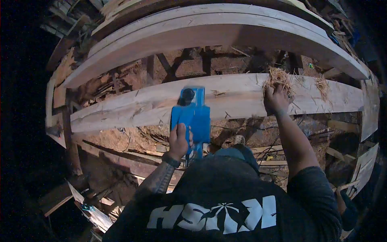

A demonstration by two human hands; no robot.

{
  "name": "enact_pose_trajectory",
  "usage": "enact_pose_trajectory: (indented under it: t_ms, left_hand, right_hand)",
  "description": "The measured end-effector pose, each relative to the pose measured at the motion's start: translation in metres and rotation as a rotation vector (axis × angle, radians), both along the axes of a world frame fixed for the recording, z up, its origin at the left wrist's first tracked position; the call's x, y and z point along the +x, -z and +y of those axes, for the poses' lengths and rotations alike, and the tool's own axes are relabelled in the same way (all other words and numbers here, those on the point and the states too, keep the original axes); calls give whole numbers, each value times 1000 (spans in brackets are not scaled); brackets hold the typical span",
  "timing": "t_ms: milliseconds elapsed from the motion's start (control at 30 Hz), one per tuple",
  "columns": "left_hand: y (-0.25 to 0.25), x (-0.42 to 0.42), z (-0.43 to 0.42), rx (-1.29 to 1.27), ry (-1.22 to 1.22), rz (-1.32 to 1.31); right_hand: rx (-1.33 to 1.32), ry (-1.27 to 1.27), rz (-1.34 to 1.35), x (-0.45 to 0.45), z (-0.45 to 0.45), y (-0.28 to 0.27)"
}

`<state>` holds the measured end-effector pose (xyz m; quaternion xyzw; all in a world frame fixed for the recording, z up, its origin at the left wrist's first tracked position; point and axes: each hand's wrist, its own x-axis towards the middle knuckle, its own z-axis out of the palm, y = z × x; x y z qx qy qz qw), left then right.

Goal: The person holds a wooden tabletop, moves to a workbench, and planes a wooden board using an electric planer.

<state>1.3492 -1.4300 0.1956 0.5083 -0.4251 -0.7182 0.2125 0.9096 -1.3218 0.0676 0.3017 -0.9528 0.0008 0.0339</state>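
My left hand (180, 141) is wrapped round the handle of a blue electric hand planer (197, 121). The planer lies across the near edge of a long pale wooden plank (149, 101), its black front knob (186, 96) over the plank's face. On the right part of the same plank, my right hand (277, 99) has its fingers curled at a clump of curly wood shavings (279, 76). The fingertips are partly hidden in the clump. A smaller heap of shavings (322, 86) lies farther right, and thin curls are scattered between.
Beyond the plank, thick stacked boards (209, 30) run parallel to it. Upright timber supports (69, 141) stand at the left end and a wooden frame (369, 105) at the right. Loose offcuts (274, 163) and dark cables lie on the brown ground below.
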Motion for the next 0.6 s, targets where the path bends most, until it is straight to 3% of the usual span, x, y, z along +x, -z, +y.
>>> enact_pose_trajectory:
  t_ms: [100,267,433,533,600]
  left_hand:
    - [0,-36,-30,-115,41,-24]
    - [-21,-86,-60,-58,-14,-107]
    - [-4,-51,0,-90,-8,-19]
    - [3,-45,28,-99,-18,-48]
    - [2,-53,29,-119,-22,-58]
  right_hand:
    - [158,68,-412,-4,-9,-40]
    - [84,31,-251,0,-2,-21]
    - [49,-20,-21,-10,1,5]
    - [12,-1,-268,-1,-1,-27]
    - [22,8,-256,-1,-3,-23]
